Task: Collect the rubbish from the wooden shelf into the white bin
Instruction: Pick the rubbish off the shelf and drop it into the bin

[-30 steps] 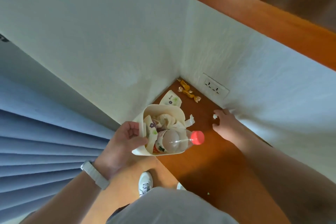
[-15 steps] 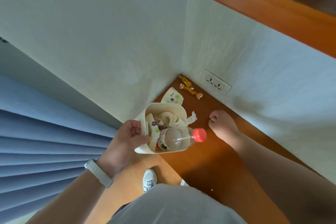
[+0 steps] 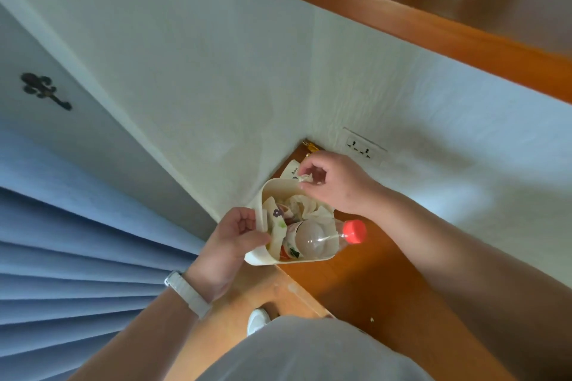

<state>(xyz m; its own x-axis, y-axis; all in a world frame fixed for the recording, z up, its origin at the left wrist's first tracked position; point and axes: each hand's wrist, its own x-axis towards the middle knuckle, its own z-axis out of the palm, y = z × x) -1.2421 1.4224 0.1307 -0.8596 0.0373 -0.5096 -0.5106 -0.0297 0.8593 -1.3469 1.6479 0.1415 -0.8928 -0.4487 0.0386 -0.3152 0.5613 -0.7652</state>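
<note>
My left hand [image 3: 230, 241] grips the near left rim of the white bin [image 3: 258, 258], held at the corner of the wooden shelf [image 3: 365, 281]. Inside the bin lie crumpled paper, a flower-print wrapper and a clear plastic bottle [image 3: 312, 238] whose red cap [image 3: 354, 231] sticks out over the right rim. Over the bin's far rim, my right hand [image 3: 334, 182] pinches a small white paper scrap [image 3: 305, 178]. A flower-print packet [image 3: 291, 171] lies on the shelf behind the bin, partly hidden. A gold sweet wrapper [image 3: 310, 145] peeks out in the far corner.
White walls meet at the shelf's far corner, with a wall socket [image 3: 362, 147] just above the shelf. An upper wooden shelf [image 3: 433, 22] runs across the top right. Blue pleated curtains [image 3: 77, 241] hang at the left. A tiny crumb [image 3: 372, 320] lies on the shelf; a white shoe [image 3: 257, 320] shows below.
My right hand picked the small white scrap off the shelf and carried it left to above the bin's far rim. The view tilted up, and the bin stayed in my left hand.
</note>
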